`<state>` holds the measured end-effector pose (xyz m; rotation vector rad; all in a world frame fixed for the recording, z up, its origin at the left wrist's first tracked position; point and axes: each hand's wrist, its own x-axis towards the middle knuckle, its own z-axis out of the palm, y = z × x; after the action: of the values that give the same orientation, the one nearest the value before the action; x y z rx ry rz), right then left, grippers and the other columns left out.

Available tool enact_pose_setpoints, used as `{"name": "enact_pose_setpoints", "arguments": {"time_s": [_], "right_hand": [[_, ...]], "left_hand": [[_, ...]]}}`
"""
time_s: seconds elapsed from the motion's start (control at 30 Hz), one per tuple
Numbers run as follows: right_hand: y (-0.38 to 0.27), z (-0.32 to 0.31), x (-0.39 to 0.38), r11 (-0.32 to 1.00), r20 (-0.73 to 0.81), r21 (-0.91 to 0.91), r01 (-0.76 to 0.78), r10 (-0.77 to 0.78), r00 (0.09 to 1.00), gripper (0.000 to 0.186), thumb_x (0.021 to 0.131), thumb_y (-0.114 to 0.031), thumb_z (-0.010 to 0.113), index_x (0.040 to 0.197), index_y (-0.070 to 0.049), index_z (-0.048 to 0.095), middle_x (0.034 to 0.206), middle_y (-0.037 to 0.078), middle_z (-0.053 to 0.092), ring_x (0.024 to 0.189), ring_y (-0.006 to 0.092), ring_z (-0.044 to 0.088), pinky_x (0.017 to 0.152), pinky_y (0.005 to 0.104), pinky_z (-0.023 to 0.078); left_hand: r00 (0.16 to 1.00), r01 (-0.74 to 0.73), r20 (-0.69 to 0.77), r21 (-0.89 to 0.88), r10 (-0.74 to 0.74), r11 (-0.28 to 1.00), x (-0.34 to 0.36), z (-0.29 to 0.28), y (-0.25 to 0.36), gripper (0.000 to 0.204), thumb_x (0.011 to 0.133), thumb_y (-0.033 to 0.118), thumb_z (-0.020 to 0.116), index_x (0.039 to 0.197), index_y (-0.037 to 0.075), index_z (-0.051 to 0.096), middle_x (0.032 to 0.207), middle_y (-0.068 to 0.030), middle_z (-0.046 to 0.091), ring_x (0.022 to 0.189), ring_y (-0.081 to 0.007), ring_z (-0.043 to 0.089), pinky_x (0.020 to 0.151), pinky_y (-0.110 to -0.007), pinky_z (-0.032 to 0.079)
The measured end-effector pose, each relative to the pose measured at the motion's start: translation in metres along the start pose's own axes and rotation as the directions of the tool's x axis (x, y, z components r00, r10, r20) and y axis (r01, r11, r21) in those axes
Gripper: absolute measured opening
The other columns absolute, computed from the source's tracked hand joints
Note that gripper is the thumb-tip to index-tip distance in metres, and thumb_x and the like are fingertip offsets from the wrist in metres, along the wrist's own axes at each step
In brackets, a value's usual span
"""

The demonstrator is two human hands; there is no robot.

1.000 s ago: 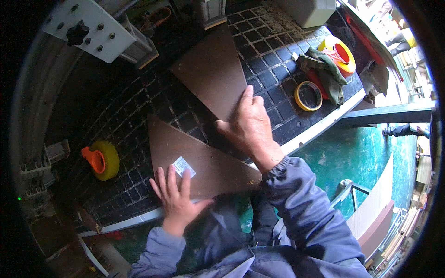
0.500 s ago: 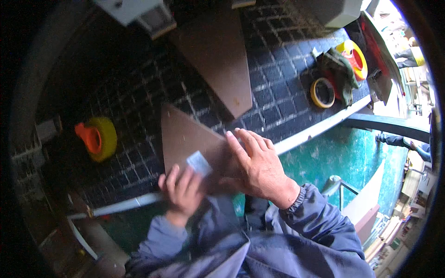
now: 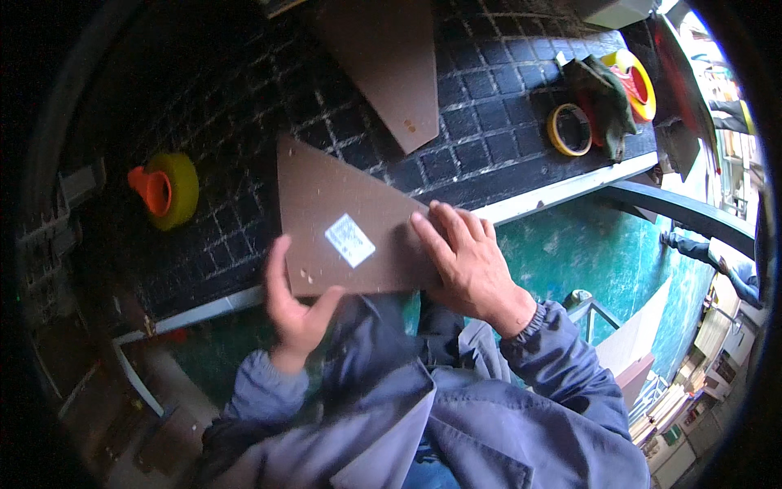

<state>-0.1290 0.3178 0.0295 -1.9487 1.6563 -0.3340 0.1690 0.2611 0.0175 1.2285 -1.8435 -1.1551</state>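
A flat brown board (image 3: pixel 342 187) with slanted edges lies at the near edge of the worktable, its near side jutting out toward me. A white printed label (image 3: pixel 350 240) sits on its top face. At the board's right end, my right hand (image 3: pixel 476 265) grips it, with the thumb on the face and the fingers bunched at the far edge. Around the near left corner is my left hand (image 3: pixel 295 314), thumb and forefinger spread wide, with nothing wrapped in them. Farther back lies a second brown board (image 3: pixel 391 69), tapering toward me.
The dark worktable (image 3: pixel 464 118) has a grid-patterned top and a pale front edge (image 3: pixel 562 191). A tape roll in an orange-handled dispenser (image 3: pixel 173 191) is at left. At right are a yellow tape roll (image 3: pixel 569 130), a dark cloth (image 3: pixel 607 102) and another yellow roll (image 3: pixel 643 90). The floor (image 3: pixel 586 253) is green.
My left hand has moved off the label to the board's near left corner, its fingers spreading. The label now lies flat and uncovered. My right hand stays at the board's right end.
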Motion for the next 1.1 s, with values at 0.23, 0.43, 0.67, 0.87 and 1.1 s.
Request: {"name": "enact_pose_setpoints", "arguments": {"time_s": [0.23,0.43,0.67,0.87,1.1], "right_hand": [[0.037,-0.078,0.007,0.929,0.025,-0.117,0.352,-0.352,0.936,0.086,0.078,-0.019,0.083,0.157,-0.026,0.049,0.153,0.023,0.052,0.136,0.0398,0.056,0.11,0.0549,0.046],[0.073,-0.115,0.017,0.994,-0.671,-0.026,-0.11,0.065,0.738,0.088,0.075,-0.006,0.086,0.153,0.0,0.048,0.148,0.022,0.057,0.138,0.0395,0.056,0.116,0.0478,0.045],[0.065,-0.036,0.03,0.659,-0.432,0.743,-0.113,0.603,0.671,0.072,0.1,-0.019,0.074,0.159,0.004,0.039,0.147,0.029,0.06,0.139,0.0337,0.059,0.113,0.041,0.048],[0.126,-0.077,0.056,0.606,-0.392,0.796,-0.005,0.521,0.758,0.06,0.101,-0.01,0.068,0.154,0.005,0.046,0.14,0.025,0.067,0.13,0.0302,0.065,0.11,0.0383,0.049],[0.166,-0.144,0.084,0.838,-0.249,0.449,-0.31,0.45,0.858,0.053,0.103,-0.012,0.069,0.149,0.007,0.052,0.132,0.022,0.072,0.122,0.0265,0.069,0.106,0.0377,0.052]], "left_hand": [[0.71,0.644,0.466,-0.732,-0.528,0.22,0.042,-0.024,0.011,0.068,0.093,0.008,0.079,0.153,-0.002,0.048,0.144,-0.0163,0.063,0.132,-0.0306,0.06,0.115,-0.049,0.047],[0.725,0.546,0.464,-0.838,-0.509,0.016,0.041,0.06,0.031,0.076,0.088,0.014,0.086,0.155,0.013,0.051,0.15,-0.0068,0.061,0.139,-0.03,0.056,0.121,-0.053,0.042],[0.743,0.498,0.484,-0.861,-0.462,-0.102,0.064,0.139,0.054,0.056,0.094,0.004,0.077,0.146,0.011,0.057,0.145,-0.008,0.063,0.133,-0.0261,0.06,0.118,-0.045,0.046],[0.587,0.808,0.745,-0.565,-0.316,0.169,0.079,0.118,0.041,0.034,0.093,-0.003,0.074,0.126,-0.003,0.069,0.116,-0.0177,0.075,0.105,-0.0256,0.074,0.091,-0.037,0.06],[0.917,-0.399,0.158,0.343,0.367,0.85,0.144,0.083,0.029,0.064,0.074,0.019,0.095,0.13,0.003,0.069,0.133,-0.0201,0.065,0.131,-0.0417,0.058,0.11,-0.052,0.048]]}}
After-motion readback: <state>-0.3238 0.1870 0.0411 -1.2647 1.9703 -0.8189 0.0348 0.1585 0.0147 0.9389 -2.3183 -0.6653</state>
